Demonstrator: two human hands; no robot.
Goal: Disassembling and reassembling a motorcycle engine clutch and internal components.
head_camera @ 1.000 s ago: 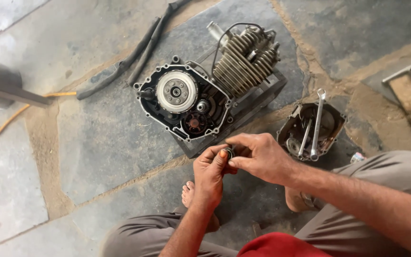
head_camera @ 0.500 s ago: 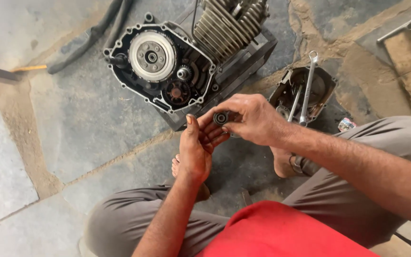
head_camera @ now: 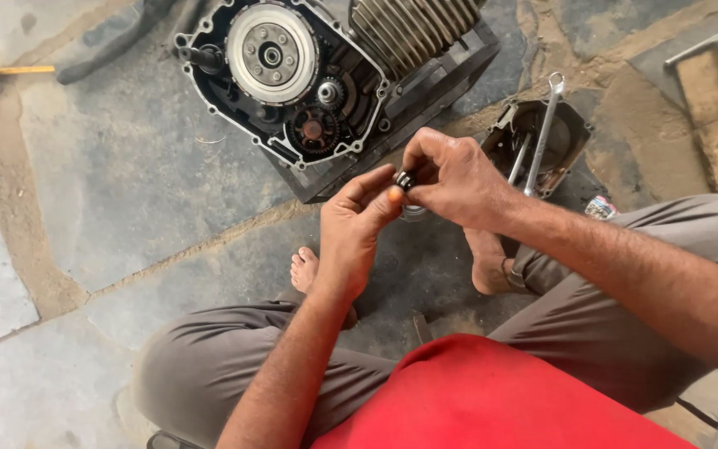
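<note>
Both hands meet, left hand (head_camera: 357,226) and right hand (head_camera: 452,176) pinching a small dark gear (head_camera: 405,180); wrists bent inward.

One small crumpled wrapper (head_camera: 598,207) lies on the stone floor (head_camera: 126,191), just beside the person's right trouser leg (head_camera: 675,224) and near the open metal cover (head_camera: 571,137). Whitish, with red and blue patches. No signs or screens in view.
</note>
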